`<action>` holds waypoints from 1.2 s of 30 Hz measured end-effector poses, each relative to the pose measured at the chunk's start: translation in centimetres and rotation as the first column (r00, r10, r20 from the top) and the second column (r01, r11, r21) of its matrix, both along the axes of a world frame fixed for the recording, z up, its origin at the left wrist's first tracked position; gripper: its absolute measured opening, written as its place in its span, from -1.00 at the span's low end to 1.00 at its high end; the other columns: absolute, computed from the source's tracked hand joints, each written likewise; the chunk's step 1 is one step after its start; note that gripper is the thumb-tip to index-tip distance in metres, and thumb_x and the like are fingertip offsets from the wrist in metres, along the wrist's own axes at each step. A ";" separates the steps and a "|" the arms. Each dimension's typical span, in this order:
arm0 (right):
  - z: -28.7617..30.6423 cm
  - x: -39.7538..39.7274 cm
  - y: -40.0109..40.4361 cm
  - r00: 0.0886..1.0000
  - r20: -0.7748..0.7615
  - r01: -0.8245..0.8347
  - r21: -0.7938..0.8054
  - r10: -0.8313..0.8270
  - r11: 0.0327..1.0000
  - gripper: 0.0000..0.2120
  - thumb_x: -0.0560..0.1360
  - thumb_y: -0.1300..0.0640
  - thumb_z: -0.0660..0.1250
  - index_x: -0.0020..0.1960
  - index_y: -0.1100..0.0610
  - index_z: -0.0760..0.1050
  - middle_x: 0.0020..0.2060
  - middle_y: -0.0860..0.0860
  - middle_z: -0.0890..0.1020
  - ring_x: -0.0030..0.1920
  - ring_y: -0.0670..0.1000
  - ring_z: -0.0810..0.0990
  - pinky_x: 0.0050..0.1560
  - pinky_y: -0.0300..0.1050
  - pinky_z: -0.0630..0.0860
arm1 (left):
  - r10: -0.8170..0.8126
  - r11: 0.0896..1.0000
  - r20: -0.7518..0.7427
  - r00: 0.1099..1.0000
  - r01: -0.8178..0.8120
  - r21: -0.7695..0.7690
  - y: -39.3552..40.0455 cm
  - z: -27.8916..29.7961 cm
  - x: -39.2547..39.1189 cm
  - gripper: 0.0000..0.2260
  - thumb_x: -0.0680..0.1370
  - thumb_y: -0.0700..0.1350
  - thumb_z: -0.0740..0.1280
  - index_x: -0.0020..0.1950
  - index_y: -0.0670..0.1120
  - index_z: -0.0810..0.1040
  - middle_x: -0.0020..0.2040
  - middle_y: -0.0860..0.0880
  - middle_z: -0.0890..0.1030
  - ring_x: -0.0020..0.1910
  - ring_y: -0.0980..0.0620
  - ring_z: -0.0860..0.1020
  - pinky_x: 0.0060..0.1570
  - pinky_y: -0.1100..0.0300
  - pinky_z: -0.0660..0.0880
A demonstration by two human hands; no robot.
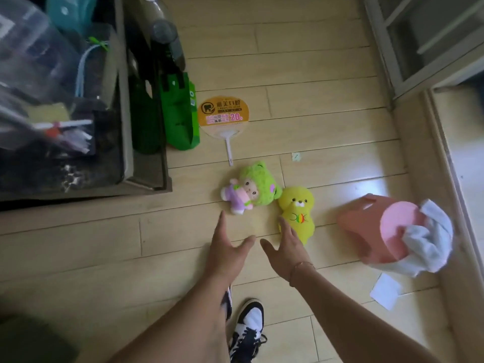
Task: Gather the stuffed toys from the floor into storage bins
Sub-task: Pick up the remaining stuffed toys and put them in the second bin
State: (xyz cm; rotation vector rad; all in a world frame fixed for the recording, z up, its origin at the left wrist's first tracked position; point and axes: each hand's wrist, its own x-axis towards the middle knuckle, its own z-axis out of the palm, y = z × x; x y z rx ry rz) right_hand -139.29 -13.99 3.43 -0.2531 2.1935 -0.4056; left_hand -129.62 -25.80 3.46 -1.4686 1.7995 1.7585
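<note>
Two stuffed toys lie side by side on the wooden floor. The left one is a doll with a green hood and purple body [248, 189]; the right one is a yellow bear [297, 212] with a rainbow mark on its belly. My left hand [226, 250] is stretched out, fingers apart, just below the doll, holding nothing. My right hand [286, 248] is also spread, its fingertips over the bear's lower left side; I cannot tell if they touch it. A pink bin [366, 226] lies tipped on its side at the right.
A round orange paper fan [224, 115] lies beyond the toys, next to a green bag [180, 111] and a dark cabinet [141, 106]. White cloth [429, 242] hangs from the pink bin. A paper sheet [385, 292] lies nearby. My black-and-white shoe [247, 328] is below.
</note>
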 end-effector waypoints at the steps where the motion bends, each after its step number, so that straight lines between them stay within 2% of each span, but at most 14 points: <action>1: -0.4 -0.8 -0.3 0.998 0.041 0.044 0.013 -0.044 0.999 -0.28 0.58 -0.07 0.32 0.61 0.05 0.05 0.56 0.06 0.27 0.54 0.09 0.29 0.49 -0.09 0.27 | 0.117 0.992 0.027 0.993 -0.118 0.055 -0.5 -0.4 -1.1 -0.19 0.47 0.02 0.43 0.56 0.11 0.01 0.48 0.03 0.32 0.41 0.04 0.35 0.28 0.24 0.30; 3: -1.6 -1.9 -0.7 0.984 0.114 0.133 0.045 -0.137 0.990 -0.30 0.58 -0.06 0.33 0.60 0.05 0.10 0.53 0.07 0.34 0.51 0.07 0.34 0.45 -0.15 0.29 | 0.304 0.942 0.114 0.946 -0.316 0.113 -1.5 -1.7 -2.8 -0.23 0.48 -0.02 0.43 0.56 0.07 0.04 0.34 0.00 0.46 0.23 0.02 0.50 0.14 0.25 0.35; 5: -3.1 -3.2 -1.1 0.959 0.174 0.211 0.102 -0.226 0.972 -0.34 0.57 -0.07 0.34 0.57 0.03 0.15 0.47 0.08 0.43 0.46 0.09 0.42 0.39 -0.15 0.35 | 0.353 0.913 0.187 0.917 -0.381 0.146 -2.7 -3.5 -4.5 -0.23 0.48 0.01 0.42 0.56 0.06 0.05 0.46 -0.02 0.35 0.34 -0.03 0.44 0.24 0.15 0.33; 9: -7.6 -5.9 -0.8 0.916 0.243 0.272 0.212 -0.320 0.939 -0.35 0.57 -0.06 0.35 0.56 0.05 0.19 0.47 0.11 0.44 0.43 0.12 0.44 0.39 -0.10 0.37 | 0.178 0.969 0.253 0.951 -0.214 0.123 -4.7 -8.6 -6.9 -0.17 0.39 0.07 0.48 0.54 0.03 0.11 0.49 -0.04 0.30 0.38 -0.02 0.40 0.31 0.11 0.36; 13: -13.2 -8.5 -0.3 0.904 0.257 0.273 0.267 -0.341 0.924 -0.28 0.54 -0.05 0.40 0.58 0.06 0.16 0.48 0.14 0.41 0.34 0.13 0.51 0.40 0.02 0.44 | -0.024 0.999 0.215 0.976 0.017 0.037 -6.8 -14.2 -10.2 -0.35 0.40 -0.04 0.51 0.42 -0.11 0.33 0.27 -0.03 0.47 0.11 0.11 0.42 0.00 0.30 0.27; 18: -21.8 -10.7 -1.7 0.903 0.263 0.319 0.116 -0.339 0.941 -0.28 0.46 -0.12 0.48 0.50 0.07 0.29 0.36 0.07 0.51 0.35 0.12 0.51 0.27 -0.04 0.49 | 0.041 0.999 0.159 0.986 -0.044 0.013 -9.3 -23.6 -13.4 -0.11 0.32 0.02 0.55 0.53 -0.10 0.18 0.50 -0.06 0.29 0.43 0.02 0.33 0.35 0.14 0.34; 20: -25.0 -11.2 -3.5 0.757 0.392 0.533 0.094 -0.523 0.841 -0.24 0.41 -0.23 0.48 0.47 0.04 0.29 0.30 0.03 0.50 0.22 0.07 0.55 0.04 0.00 0.56 | 0.180 0.978 0.144 0.973 -0.193 0.082 -9.9 -27.0 -14.5 -0.12 0.34 0.08 0.52 0.54 -0.06 0.15 0.48 -0.06 0.33 0.38 0.00 0.40 0.11 0.18 0.47; 24: -29.7 -11.7 -5.9 0.321 0.603 0.819 0.210 -0.730 0.533 -0.11 0.32 -0.39 0.43 0.54 -0.10 0.23 0.49 -0.04 0.35 0.45 0.14 0.39 0.17 0.43 0.44 | 0.034 0.984 0.164 0.986 -0.062 0.165 -10.2 -31.2 -15.2 -0.08 0.33 0.23 0.49 0.54 0.02 0.10 0.45 0.00 0.36 0.33 0.01 0.42 -0.12 0.31 0.36; 26: -30.4 -11.8 -6.0 0.347 0.624 0.819 0.162 -0.700 0.551 -0.20 0.35 -0.42 0.39 0.47 -0.07 0.35 0.37 -0.05 0.50 0.32 0.08 0.51 0.14 0.40 0.43 | -0.029 0.969 0.245 0.969 -0.033 0.243 -9.8 -30.9 -14.2 -0.05 0.19 0.40 0.44 0.47 0.04 0.24 0.31 -0.04 0.52 0.15 -0.04 0.54 -0.15 0.22 0.39; 28: -29.1 -11.6 -5.4 0.470 0.556 0.781 0.100 -0.685 0.617 -0.24 0.30 -0.43 0.41 0.36 -0.01 0.46 0.00 -0.08 0.63 -0.11 -0.05 0.60 -0.12 -0.02 0.50 | -0.064 0.926 0.266 0.962 -0.042 0.376 -8.9 -28.5 -12.6 -0.28 0.21 0.47 0.35 0.22 0.05 0.51 -0.10 0.03 0.68 -0.18 0.00 0.57 -0.10 0.15 0.38; 30: -26.2 -11.1 -4.7 0.557 0.510 0.764 -0.005 -0.656 0.645 -0.43 0.41 -0.30 0.43 0.28 0.02 0.50 -0.20 -0.13 0.62 -0.28 -0.13 0.58 -0.28 -0.24 0.48 | 0.002 0.834 0.223 0.975 -0.125 0.538 -7.6 -25.7 -10.4 -0.45 0.30 0.41 0.35 -0.03 -0.03 0.56 -0.37 0.09 0.64 -0.33 0.06 0.57 -0.08 0.16 0.41; 32: -22.2 -9.8 -3.6 0.588 0.566 0.736 -0.079 -0.578 0.672 -0.54 0.48 -0.10 0.45 0.32 -0.01 0.43 -0.07 -0.13 0.70 -0.07 -0.07 0.66 -0.14 -0.09 0.60 | 0.213 0.743 0.078 0.974 -0.214 0.635 -6.0 -23.0 -7.6 -0.43 0.27 0.26 0.50 0.11 -0.07 0.52 -0.16 0.01 0.71 -0.20 0.04 0.66 -0.08 0.10 0.54; 34: -17.4 -8.5 -3.3 0.634 0.648 0.652 -0.154 -0.422 0.743 -0.25 0.38 -0.04 0.55 0.44 -0.04 0.24 0.21 -0.04 0.64 0.17 0.02 0.65 0.09 0.09 0.65 | 0.361 0.710 0.039 0.932 -0.302 0.636 -4.9 -19.3 -5.9 -0.16 0.20 0.11 0.62 0.37 -0.14 0.37 0.21 -0.20 0.60 0.16 -0.19 0.60 0.14 -0.23 0.52; 36: -13.0 -7.5 -3.7 0.690 0.665 0.559 -0.239 -0.285 0.794 -0.01 0.23 0.03 0.63 0.46 -0.02 0.09 0.30 0.03 0.57 0.24 0.02 0.62 0.17 -0.03 0.65 | 0.433 0.695 0.030 0.901 -0.355 0.625 -4.0 -14.5 -4.9 -0.12 0.15 0.11 0.65 0.37 -0.13 0.39 0.21 -0.22 0.60 0.17 -0.24 0.59 0.19 -0.29 0.47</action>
